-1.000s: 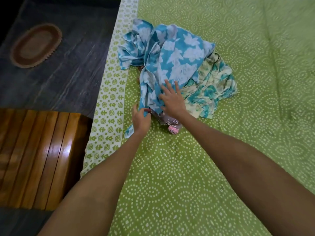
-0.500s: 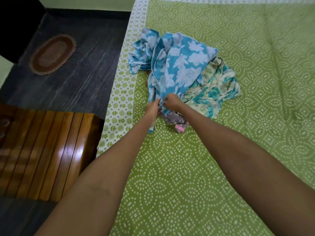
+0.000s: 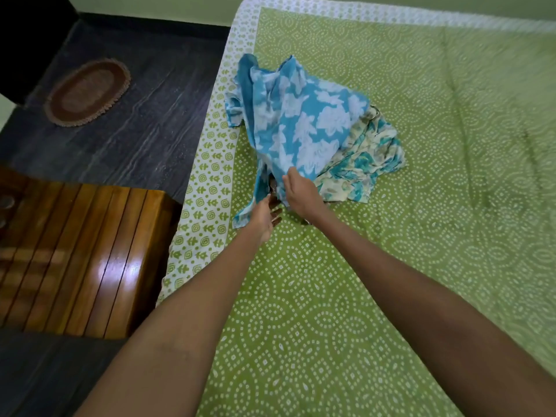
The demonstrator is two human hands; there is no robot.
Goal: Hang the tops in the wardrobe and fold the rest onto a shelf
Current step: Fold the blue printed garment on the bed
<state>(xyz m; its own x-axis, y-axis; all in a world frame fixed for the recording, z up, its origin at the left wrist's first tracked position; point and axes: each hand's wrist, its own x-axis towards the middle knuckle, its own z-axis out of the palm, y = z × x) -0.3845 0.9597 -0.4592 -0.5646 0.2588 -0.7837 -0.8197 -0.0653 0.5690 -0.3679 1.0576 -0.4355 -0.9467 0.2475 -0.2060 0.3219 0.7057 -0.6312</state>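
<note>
Blue floral garment point(image 3: 298, 124) near bedsheet point(image 3: 331, 296) edge; right hand point(image 3: 302, 192) pinches it, left hand point(image 3: 264, 216) loose.

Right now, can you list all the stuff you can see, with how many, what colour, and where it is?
Blue garment with white flowers: one, blue and white, on top of the pile on the bed, near its left edge.
Cream and teal garment: one, cream with teal print, under and right of the blue one.
Bedsheet: one, green with white dots, covering the bed.
Oval rug: one, brown, on the dark floor at left.
Wooden furniture: one, glossy brown, beside the bed.
Left hand: open, beside the blue garment's hanging end.
Right hand: pinches the blue garment's lower edge.
</note>
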